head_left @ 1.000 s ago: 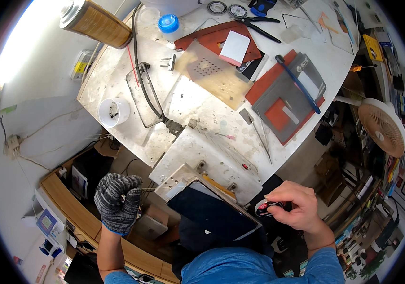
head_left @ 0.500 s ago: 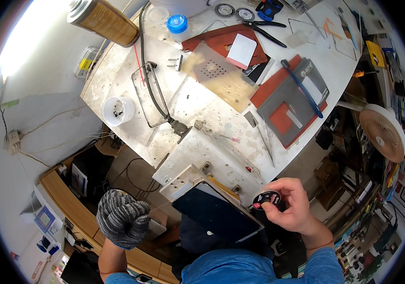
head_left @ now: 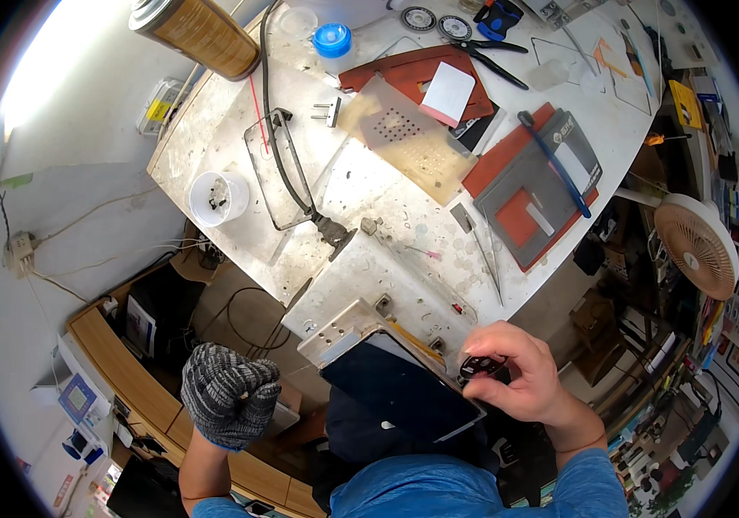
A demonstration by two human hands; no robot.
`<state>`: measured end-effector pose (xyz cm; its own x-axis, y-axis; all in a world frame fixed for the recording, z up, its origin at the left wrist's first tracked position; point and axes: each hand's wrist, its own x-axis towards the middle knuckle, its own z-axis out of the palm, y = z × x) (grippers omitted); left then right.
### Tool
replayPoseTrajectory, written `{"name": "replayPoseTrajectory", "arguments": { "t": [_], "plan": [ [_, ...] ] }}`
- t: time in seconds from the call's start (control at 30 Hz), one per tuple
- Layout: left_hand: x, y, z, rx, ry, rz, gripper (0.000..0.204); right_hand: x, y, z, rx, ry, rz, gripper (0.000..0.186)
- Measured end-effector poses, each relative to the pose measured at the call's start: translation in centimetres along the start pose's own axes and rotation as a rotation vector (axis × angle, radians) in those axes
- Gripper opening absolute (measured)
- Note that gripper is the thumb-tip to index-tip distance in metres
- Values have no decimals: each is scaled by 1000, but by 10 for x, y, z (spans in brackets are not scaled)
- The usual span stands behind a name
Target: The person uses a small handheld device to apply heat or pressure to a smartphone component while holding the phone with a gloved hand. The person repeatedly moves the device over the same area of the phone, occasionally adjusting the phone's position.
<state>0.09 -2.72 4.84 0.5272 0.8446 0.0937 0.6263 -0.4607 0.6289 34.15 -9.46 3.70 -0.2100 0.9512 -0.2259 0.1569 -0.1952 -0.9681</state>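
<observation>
My left hand (head_left: 230, 395), in a black-and-grey knitted glove, is closed in a fist left of a tilted device. What it grips, if anything, is hidden. Bare, my right hand (head_left: 516, 371) pinches a small round dark spool (head_left: 480, 366) between thumb and fingers, close to the device's right end. Between the hands leans the dark-screened tablet or phone (head_left: 395, 384), its upper edge against a metal plate (head_left: 335, 332) with holes. That plate is at the front of a white box-like block (head_left: 369, 268). Neither hand visibly touches the screen.
On the white worktable (head_left: 335, 173) lie tweezers (head_left: 486, 259), a grey-and-red mat (head_left: 533, 207) with a blue-handled tool (head_left: 551, 160), and black pliers (head_left: 495, 65). A white cup (head_left: 218, 198) and spray can (head_left: 201, 39) stand left. A fan (head_left: 696, 246) is at the right.
My right hand has turned the spool, so its labelled face shows less, and shifted slightly left. The gloved fist has moved a little rightward. The view has shifted slightly.
</observation>
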Motion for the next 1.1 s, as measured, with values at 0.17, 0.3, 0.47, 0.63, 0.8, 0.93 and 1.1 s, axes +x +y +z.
{"name": "replayPoseTrajectory", "arguments": {
  "t": [0.17, 0.3, 0.47, 0.63, 0.8, 0.93, 1.1],
  "plan": [
    [2, 2, 1, 34, -10, -53, 5, -4, 1, 4, -13, 41, 35, 39],
    [3, 2, 2, 20, -4, -92, 5, -3, 1, 5, -37, 37, -6, 38],
    [3, 2, 4, -5, 24, -135, 6, -1, -2, 0, -105, -31, -42, 39],
    [9, 5, 9, -55, 21, -138, 9, -5, -1, -4, -134, -36, -65, 40],
    [11, 7, 8, -9, -32, -97, 13, -10, -3, -9, -146, -51, -43, 39],
    [16, 9, 10, 16, -80, -37, 16, -19, -1, -14, -170, -54, -20, 38],
    [22, 12, 17, -37, -103, 1, 18, -28, 1, -18, -171, -51, 11, 38]
  ]
}}
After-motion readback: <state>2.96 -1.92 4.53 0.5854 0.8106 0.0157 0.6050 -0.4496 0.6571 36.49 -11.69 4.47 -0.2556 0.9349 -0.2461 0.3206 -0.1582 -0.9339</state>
